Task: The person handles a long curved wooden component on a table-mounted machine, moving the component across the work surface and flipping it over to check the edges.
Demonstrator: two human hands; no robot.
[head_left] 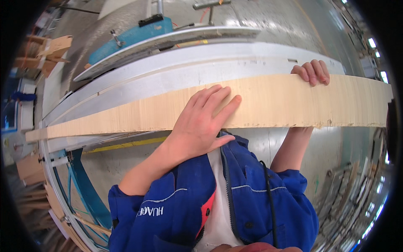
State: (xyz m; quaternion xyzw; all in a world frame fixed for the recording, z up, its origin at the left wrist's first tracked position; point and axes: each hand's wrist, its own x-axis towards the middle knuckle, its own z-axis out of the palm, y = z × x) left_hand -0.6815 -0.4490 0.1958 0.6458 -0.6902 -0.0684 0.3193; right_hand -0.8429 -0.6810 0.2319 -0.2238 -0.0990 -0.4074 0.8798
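A long pale wooden board (268,101) runs across the view in front of my chest, its near edge slightly rough. My left hand (203,119) lies on the board's upper face, fingers stretched out and thumb apart at the near edge. From underneath, my right forearm passes behind the board. My right hand (312,72) comes over the far edge, its fingers curled onto the upper face; its palm and thumb are hidden. Beyond the board, and partly covered by it, stretches a grey metal machine table (168,71).
Behind the table are a teal machine part (130,38) and a metal rail (168,42). A teal frame (86,185) stands below the board's left end. Cardboard pieces (56,48) sit at far left. Long stacked material (340,193) lies at right.
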